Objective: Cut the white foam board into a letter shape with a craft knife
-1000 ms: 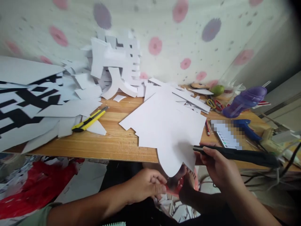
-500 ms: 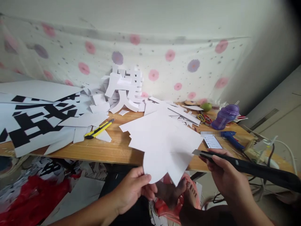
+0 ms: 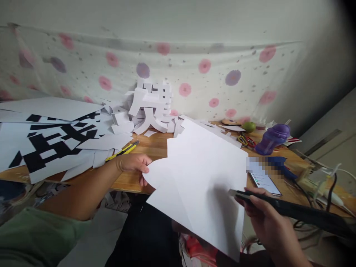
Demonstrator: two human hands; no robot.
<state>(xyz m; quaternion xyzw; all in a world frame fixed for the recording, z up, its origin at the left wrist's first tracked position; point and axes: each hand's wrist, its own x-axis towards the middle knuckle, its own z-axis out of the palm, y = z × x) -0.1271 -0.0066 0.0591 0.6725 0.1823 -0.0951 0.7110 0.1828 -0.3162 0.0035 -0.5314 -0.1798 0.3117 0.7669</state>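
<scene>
My left hand (image 3: 137,167) pinches the rounded left lobe of a large white sheet of card (image 3: 200,163), thumb on top and fingers beneath. The sheet is cut to an irregular outline with notches and corners, and its lower part hangs past the table's front edge. In my right hand (image 3: 264,215) is a black utility knife (image 3: 280,204), gripped like a pen, its blade pointing left. The blade tip shows over the right part of the sheet, above a dark shadow; whether it touches the card I cannot tell.
On the wooden table (image 3: 155,144) lie a yellow utility knife (image 3: 124,150), black-patterned sheets (image 3: 52,144) and white cut-outs (image 3: 150,100). To the right are scissors (image 3: 246,141), a purple bottle (image 3: 272,139), a green fruit (image 3: 249,127), a phone (image 3: 264,178) and a blue tool (image 3: 282,167) with cables.
The sheet has been turned clockwise, its rounded lobe swinging from the bottom to the left. My left hand has moved up and left with it. The black knife remains in my right hand.
</scene>
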